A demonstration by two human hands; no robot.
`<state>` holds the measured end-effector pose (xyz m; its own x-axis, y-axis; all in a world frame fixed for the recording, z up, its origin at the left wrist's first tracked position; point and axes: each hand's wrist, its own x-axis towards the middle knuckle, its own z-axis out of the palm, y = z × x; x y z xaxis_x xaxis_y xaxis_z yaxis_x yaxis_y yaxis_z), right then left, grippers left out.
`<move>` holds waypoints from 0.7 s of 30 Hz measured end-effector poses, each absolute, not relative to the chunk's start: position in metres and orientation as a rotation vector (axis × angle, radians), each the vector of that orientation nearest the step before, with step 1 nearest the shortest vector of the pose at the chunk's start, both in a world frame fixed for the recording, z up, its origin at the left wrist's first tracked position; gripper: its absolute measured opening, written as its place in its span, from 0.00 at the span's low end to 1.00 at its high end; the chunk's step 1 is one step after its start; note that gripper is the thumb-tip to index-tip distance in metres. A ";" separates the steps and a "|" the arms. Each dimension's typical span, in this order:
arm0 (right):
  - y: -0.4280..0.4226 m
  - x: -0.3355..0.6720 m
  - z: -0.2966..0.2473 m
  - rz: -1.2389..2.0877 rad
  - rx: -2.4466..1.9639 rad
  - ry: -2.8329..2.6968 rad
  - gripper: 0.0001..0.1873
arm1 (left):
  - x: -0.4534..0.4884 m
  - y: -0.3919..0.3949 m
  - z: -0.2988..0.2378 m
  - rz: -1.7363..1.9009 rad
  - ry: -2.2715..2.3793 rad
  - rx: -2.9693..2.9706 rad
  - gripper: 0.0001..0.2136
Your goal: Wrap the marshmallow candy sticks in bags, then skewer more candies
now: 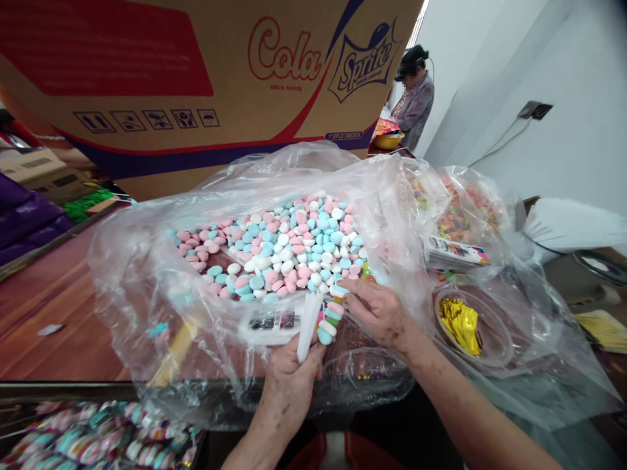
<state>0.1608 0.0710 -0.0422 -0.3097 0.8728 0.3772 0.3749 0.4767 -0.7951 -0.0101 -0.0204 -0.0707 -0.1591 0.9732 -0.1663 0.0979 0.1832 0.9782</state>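
My left hand (294,369) is closed around a bundle of thin white strips (308,323), held upright. Just right of the strips is a column of pink, white, green and blue candies (327,325); whether a stick runs through them is hidden. At the column's top, my right hand (377,310) pinches a small candy (337,290) between thumb and fingers. Beyond both hands, a heap of pink, blue and white candies (289,245) lies on clear plastic sheeting (132,261). A stack of printed white cards (272,324) rests left of the strips.
A large cardboard box (220,72) stands behind the heap. To the right are bagged gummy candies (465,205), more printed cards (453,253) and a clear bowl (497,339) with gold twist ties (460,323). Wrapped candy sticks (108,437) lie lower left. Another person (416,98) stands far back.
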 end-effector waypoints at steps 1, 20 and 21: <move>0.072 0.162 -0.042 0.728 -1.033 -1.913 0.16 | -0.010 -0.020 -0.071 1.134 1.477 1.079 0.11; 0.048 0.153 -0.042 0.998 -0.963 -1.817 0.25 | -0.007 -0.023 -0.061 1.179 1.513 0.869 0.15; 0.046 0.153 -0.040 1.028 -0.949 -1.801 0.26 | -0.008 -0.024 -0.058 1.155 1.513 0.855 0.16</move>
<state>0.1530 0.0460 -0.0399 -0.3655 0.8848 0.2891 0.2009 0.3783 -0.9036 -0.0079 -0.0237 -0.0576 -0.2429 0.9251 -0.2919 -0.0379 0.2916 0.9558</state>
